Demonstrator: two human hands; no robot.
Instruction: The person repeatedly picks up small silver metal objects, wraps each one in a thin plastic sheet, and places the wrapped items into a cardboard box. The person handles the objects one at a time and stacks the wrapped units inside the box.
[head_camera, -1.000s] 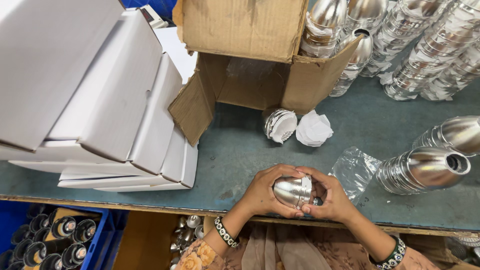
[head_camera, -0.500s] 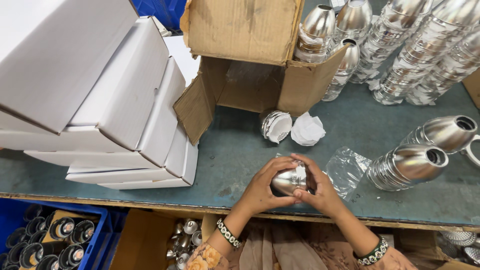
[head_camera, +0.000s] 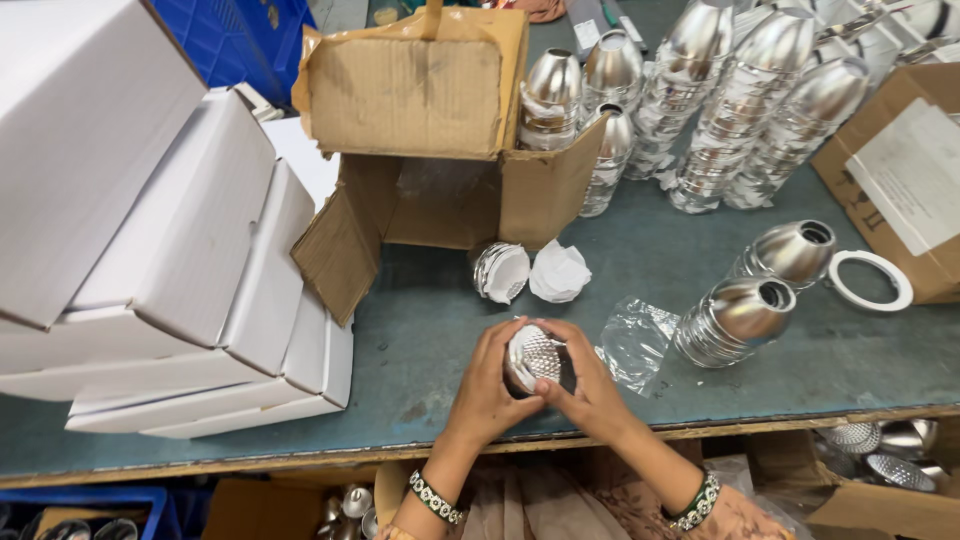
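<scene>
- Head view: you are holding a small metal strainer (head_camera: 535, 358) between both hands, just above the table (head_camera: 430, 340), close to its near edge.
- Your left hand (head_camera: 490, 385) is cupping the strainer from its left, fingers curled around the rim and closed on it.
- Your right hand (head_camera: 590, 385) is closing on it from the right, thumb pressing near the lower rim, fingers wrapping behind.
- The strainer's dimpled, perforated face is tilting up toward you; its axis is running roughly toward the camera, slightly left. No long axis to speak of: it is round.
- Both hands are touching it; neither is nearer.
- Just right of your right hand a crumpled clear bag (head_camera: 640, 340) is lying, touching a row of nested steel cups (head_camera: 740, 315) on its side; a second row (head_camera: 790, 252) is lying behind, with a white ring (head_camera: 870, 282) beside it.
- Beyond your hands, a short stack of discs (head_camera: 498, 272) and a white paper wad (head_camera: 558, 272) are sitting in front of an open carton (head_camera: 420, 130).
- White boxes (head_camera: 170, 250) are piling up on the left, well apart from your grip.
- Open room: bare tabletop is lying left of your hands, between them and the white boxes; the right side is crowded.
</scene>
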